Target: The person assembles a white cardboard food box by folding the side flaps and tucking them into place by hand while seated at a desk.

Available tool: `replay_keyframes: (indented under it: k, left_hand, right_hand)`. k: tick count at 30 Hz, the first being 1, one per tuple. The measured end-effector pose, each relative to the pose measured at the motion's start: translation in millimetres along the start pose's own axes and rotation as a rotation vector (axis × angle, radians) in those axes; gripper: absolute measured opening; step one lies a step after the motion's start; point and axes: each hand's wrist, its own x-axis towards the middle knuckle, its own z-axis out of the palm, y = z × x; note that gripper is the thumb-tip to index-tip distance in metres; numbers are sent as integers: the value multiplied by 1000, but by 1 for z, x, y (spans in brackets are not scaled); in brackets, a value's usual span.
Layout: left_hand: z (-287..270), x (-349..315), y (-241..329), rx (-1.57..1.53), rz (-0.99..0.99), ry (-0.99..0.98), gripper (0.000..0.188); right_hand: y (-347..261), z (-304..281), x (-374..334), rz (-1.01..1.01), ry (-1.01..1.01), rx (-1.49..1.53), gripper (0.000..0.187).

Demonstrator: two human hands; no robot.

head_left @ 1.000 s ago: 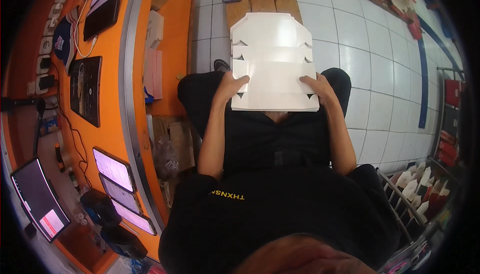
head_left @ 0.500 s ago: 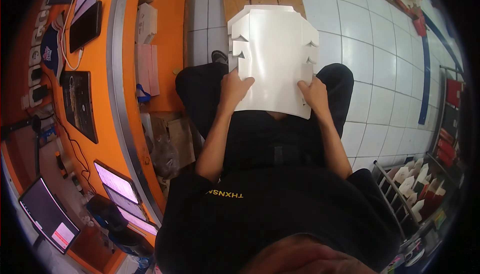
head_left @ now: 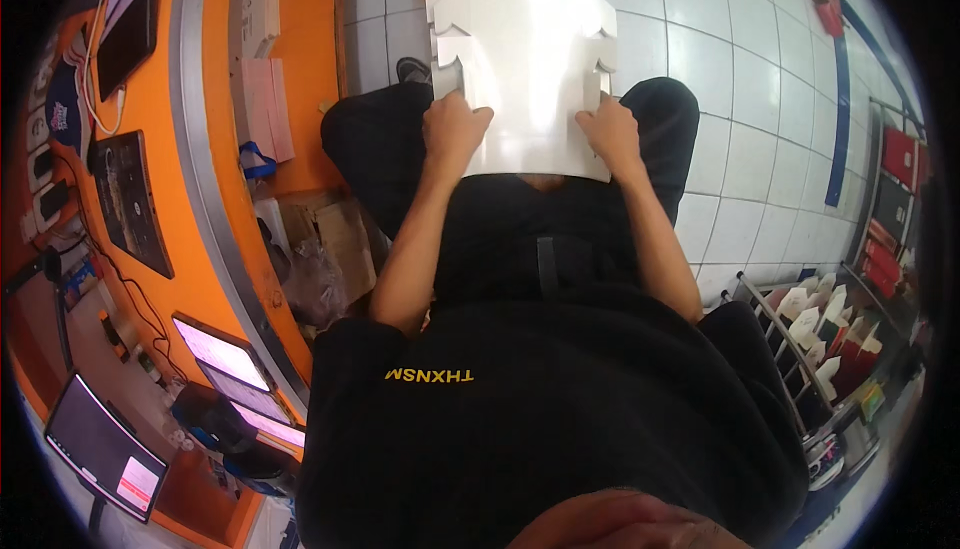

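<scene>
Two hands (head_left: 455,137) (head_left: 613,136) hold white cardboard (head_left: 530,79); a basket (head_left: 788,367) (railed) contains white pieces (head_left: 806,325).

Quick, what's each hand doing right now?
Left hand: closed, holding the left edge of the white card sheets, thumb on top.
Right hand: closed, holding their right edge, thumb on top.

Pretty even light on my feed tbh, but I'm getting glare on the white card (head_left: 530,69), pinkish blown-out phone screens (head_left: 222,352) at left, a murky black shirt (head_left: 560,399), and fisheye bending the table (head_left: 165,99) toward black corners.
</scene>
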Motion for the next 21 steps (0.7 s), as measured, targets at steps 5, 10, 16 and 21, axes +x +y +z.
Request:
replay_keyframes:
  k: [5,10,16,21]
  left_hand:
    - [27,-13,21,153,10,173,26]
    - [30,-8,14,189,41,189,21]
    - [48,-6,22,243,46,256,23]
    - [3,-9,-19,-106,139,22,47]
  right_hand:
    - [-27,24,-13,15,178,-262,16]
    - [-27,26,-7,21,163,-303,19]
    - [-26,37,-2,26,167,-256,26]
    - [28,-6,14,-223,-100,164,71]
